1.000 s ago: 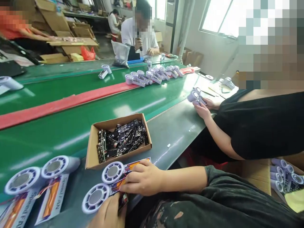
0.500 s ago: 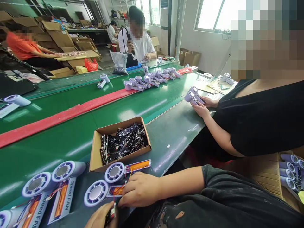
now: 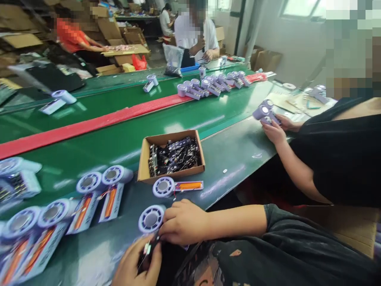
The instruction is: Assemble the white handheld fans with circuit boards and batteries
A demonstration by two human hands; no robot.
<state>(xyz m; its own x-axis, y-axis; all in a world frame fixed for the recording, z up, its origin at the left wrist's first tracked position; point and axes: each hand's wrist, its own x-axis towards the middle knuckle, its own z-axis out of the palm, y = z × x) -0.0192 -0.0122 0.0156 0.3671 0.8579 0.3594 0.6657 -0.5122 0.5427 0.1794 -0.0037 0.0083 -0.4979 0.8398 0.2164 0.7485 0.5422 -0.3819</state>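
My left hand (image 3: 135, 264) is closed around a black circuit board (image 3: 145, 254) at the bottom of the view, thumb on one side and fingers on the other. Right beside it, my right hand (image 3: 184, 222) is closed over the handle of a lilac handheld fan, its fingertips meeting the board's upper end. The round grille (image 3: 151, 219) of that fan shows past my fingers, while most of its handle is hidden. Just beyond lies a second handheld fan (image 3: 163, 186) with an orange battery (image 3: 189, 185) in its open handle.
A cardboard box (image 3: 143, 161) full of circuit boards (image 3: 175, 155) stands behind the fans. More opened fans (image 3: 53, 212) line the left. A red strip (image 3: 133, 112) divides the green conveyor (image 3: 98, 141). At right, a co-worker's hands (image 3: 275, 129) hold lilac fans (image 3: 264, 111).
The view has swung left and down, so things sit further right. The fan under my right hand is now apart from the second fan, and my two hands have come together at the board.
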